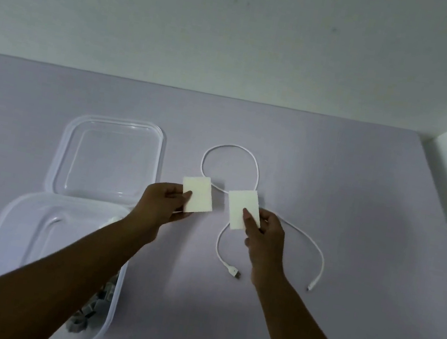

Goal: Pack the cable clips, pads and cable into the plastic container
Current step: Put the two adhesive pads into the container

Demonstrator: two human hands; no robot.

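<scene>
My left hand (165, 202) pinches a white square pad (197, 194) by its lower left corner, above the table. A second white pad (242, 209) is held by my right hand (264, 235), thumb on its face. The two pads are side by side, a small gap apart. A white cable (257, 175) lies looped on the table under and beyond the pads, its two plugs near my right forearm. The clear plastic container (26, 225) stands at the lower left, partly hidden by my left forearm, with grey cable clips (97, 303) visible inside.
The container's clear lid (64, 160) lies flat just behind the container. The lilac table (336, 158) meets a white wall at the back. Its right edge runs diagonally at the far right, with dark items beyond it.
</scene>
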